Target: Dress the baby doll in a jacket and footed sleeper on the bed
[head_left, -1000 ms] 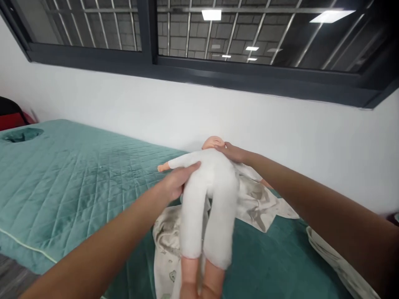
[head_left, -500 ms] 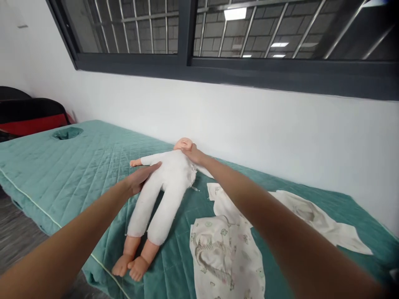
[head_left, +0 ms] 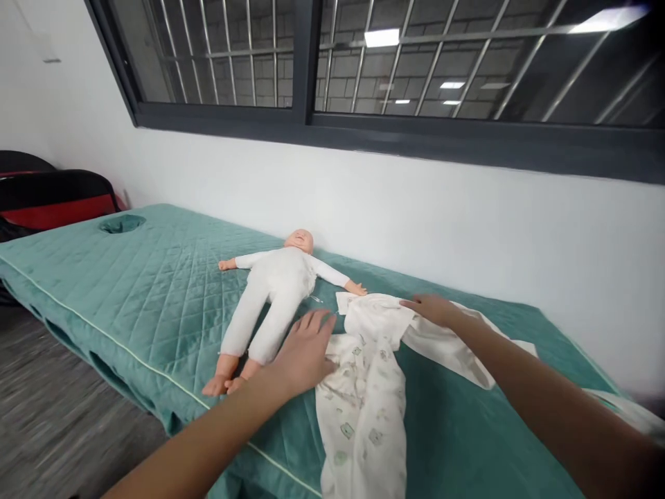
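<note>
A baby doll (head_left: 280, 277) with a white cloth body lies face up on the green quilted bed cover, arms spread. To its right are a white top (head_left: 377, 315) and patterned pants (head_left: 364, 416), partly overlapping. My left hand (head_left: 309, 350) is over the cover between the doll's legs and the pants, fingers apart, its thumb at the pants' upper edge. At the right end of the white top is my right hand (head_left: 429, 308), fingers stretched toward the doll; a white garment (head_left: 451, 346) lies under that forearm.
The green bed (head_left: 171, 277) runs along a white wall below a barred window (head_left: 233, 62). Near its far left end is a round hole (head_left: 122, 223). Black and red chairs (head_left: 62, 201) stand beyond. More white cloth (head_left: 628, 416) lies at the right edge.
Both hands have let go of the doll and moved right to the clothes. The doll's head and far arm now show fully. The view has shifted slightly.
</note>
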Demonstrator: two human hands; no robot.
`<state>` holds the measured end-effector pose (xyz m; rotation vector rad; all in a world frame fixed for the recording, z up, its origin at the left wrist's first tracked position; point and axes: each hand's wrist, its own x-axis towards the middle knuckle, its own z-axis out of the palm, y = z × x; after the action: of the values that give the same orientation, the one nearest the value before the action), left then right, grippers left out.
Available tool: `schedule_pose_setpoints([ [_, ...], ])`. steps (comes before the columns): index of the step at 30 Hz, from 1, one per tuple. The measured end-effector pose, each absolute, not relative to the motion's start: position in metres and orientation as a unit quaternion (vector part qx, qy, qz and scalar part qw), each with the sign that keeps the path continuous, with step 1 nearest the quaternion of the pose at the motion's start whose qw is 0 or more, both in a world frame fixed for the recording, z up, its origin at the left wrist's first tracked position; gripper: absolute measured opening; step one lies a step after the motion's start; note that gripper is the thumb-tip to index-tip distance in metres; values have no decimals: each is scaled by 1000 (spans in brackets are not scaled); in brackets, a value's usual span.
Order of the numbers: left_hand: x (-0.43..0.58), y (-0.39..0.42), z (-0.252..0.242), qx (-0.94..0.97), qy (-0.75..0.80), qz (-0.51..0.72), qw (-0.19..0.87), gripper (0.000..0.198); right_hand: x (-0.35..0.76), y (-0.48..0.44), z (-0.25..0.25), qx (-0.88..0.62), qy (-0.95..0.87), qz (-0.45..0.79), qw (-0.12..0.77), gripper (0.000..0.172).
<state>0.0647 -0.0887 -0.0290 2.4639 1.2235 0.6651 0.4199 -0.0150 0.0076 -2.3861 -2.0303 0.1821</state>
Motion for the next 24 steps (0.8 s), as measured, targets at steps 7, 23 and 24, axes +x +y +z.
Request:
schedule_pose_setpoints([
  [7,104,-126,-28,850,473,118,197,27,434,-109,51,-692,-720,56,0,24],
  [23,146,-230,97,875,235,386,174,30,340,-320,166,-451,-835,100,300,31],
  [24,144,-237,99,897,234,353,125,16,343,-329,163,-464,-827,103,299,31],
])
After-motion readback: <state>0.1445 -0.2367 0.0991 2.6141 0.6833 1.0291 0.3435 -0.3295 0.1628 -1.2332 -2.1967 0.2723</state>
